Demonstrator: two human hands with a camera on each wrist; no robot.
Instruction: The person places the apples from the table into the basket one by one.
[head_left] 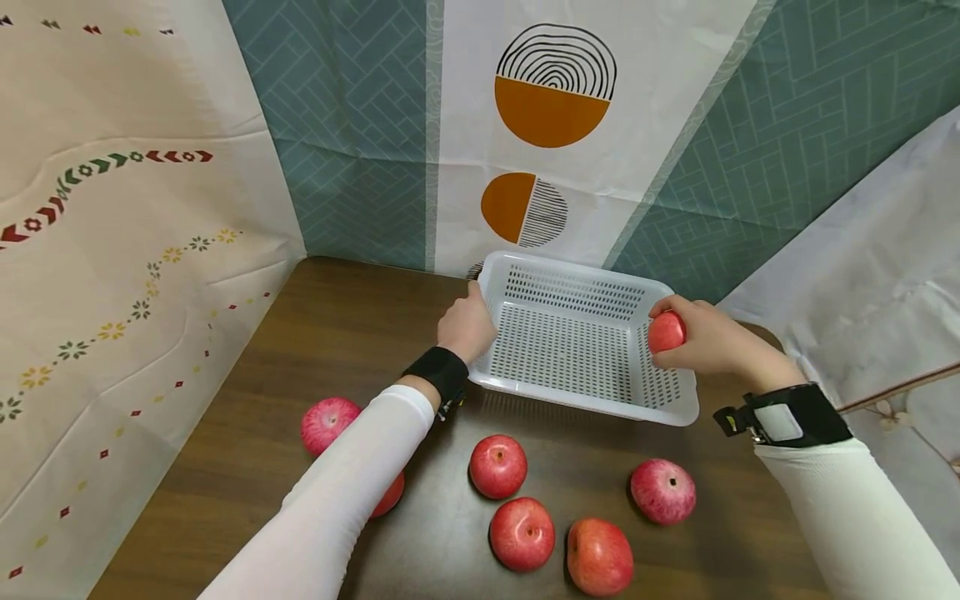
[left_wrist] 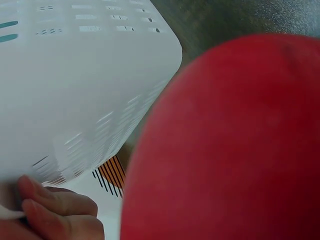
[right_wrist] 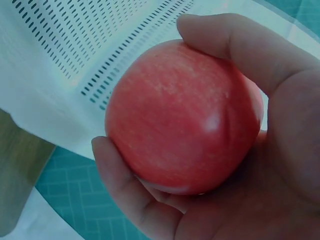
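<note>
Resting nearest, several apples (head_left: 522, 534) lie before the basket (head_left: 577, 399); the left hand (head_left: 467, 327) pinches its left rim, the right hand (head_left: 708, 337) has fingers clamped on the held apple (head_left: 666, 332) over its right end. Lowering it gently should prevent bruising.

The table (head_left: 262, 450) is brown wood with a greyish sheen at its near middle. A cloth (head_left: 465, 150) hangs behind, teal panels (head_left: 360, 133) flanking a white band (head_left: 645, 125) with orange, black-lined circles (head_left: 551, 121). To the left I see cream fabric (head_left: 135, 217) with rows of flowers (head_left: 112, 331), diamonds (head_left: 136, 413) and arrowheads (head_left: 117, 158); to the right, creased white fabric (head_left: 877, 275) crossed by a brownish line (head_left: 900, 388).
</note>
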